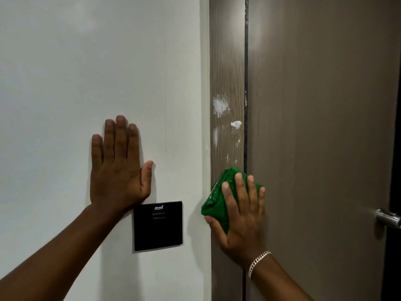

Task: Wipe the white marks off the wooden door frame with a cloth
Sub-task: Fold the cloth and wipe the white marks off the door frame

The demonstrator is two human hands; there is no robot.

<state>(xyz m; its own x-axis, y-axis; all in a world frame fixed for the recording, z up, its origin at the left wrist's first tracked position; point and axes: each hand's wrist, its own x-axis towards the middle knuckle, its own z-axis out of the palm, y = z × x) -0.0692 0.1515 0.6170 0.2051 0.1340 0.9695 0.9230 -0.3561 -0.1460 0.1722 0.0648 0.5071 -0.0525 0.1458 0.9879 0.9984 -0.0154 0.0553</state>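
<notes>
A wooden door frame (226, 61) runs top to bottom just right of centre. Several white marks (220, 105) smear it at mid height, with a smaller blob (236, 124) and flecks below. My right hand (243, 218) presses a folded green cloth (216, 205) flat against the frame, just under the lowest flecks; the cloth pokes out above and left of my fingers. My left hand (119, 161) lies flat on the white wall with fingers together, holding nothing.
A black square card-holder panel (158, 227) is mounted on the white wall (86, 61) just below my left hand. The brown door (325, 105) fills the right side, with a metal handle (388, 218) near the right edge.
</notes>
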